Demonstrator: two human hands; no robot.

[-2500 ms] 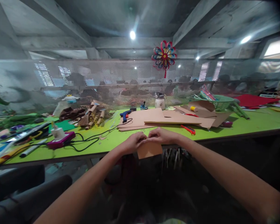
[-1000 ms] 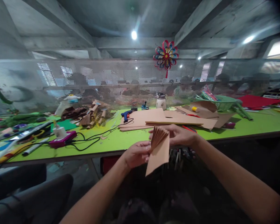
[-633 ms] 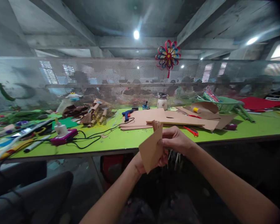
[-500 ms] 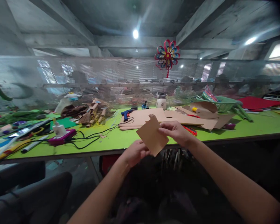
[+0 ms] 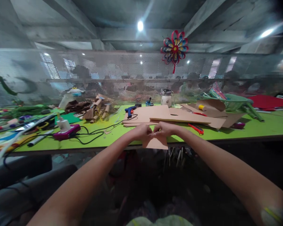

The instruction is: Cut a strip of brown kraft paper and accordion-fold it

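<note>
A small sheet of brown kraft paper point(image 5: 155, 143) hangs at the table's front edge. My left hand point(image 5: 142, 131) and my right hand point(image 5: 164, 128) pinch it along its top, fingertips nearly touching. Part of the paper is hidden behind the fingers. Just beyond the hands lies a stack of larger brown sheets point(image 5: 153, 112), with a long brown strip point(image 5: 184, 120) across it. A blue glue gun point(image 5: 130, 110) rests at the stack's left side, and a red-handled tool point(image 5: 196, 128) lies to the right of my right hand.
On the green table point(image 5: 113, 139) a purple power strip point(image 5: 67, 131) trails black cables at left. Rolled brown paper point(image 5: 97, 110) is heaped behind it. A white jar point(image 5: 166, 99) and a green basket point(image 5: 237, 102) stand at the back, before a perforated screen point(image 5: 122, 69).
Both hands have drawn together at the paper's top edge. The sheet, earlier tilted between separated hands, now hangs lower and nearer the table edge. The view has shifted slightly.
</note>
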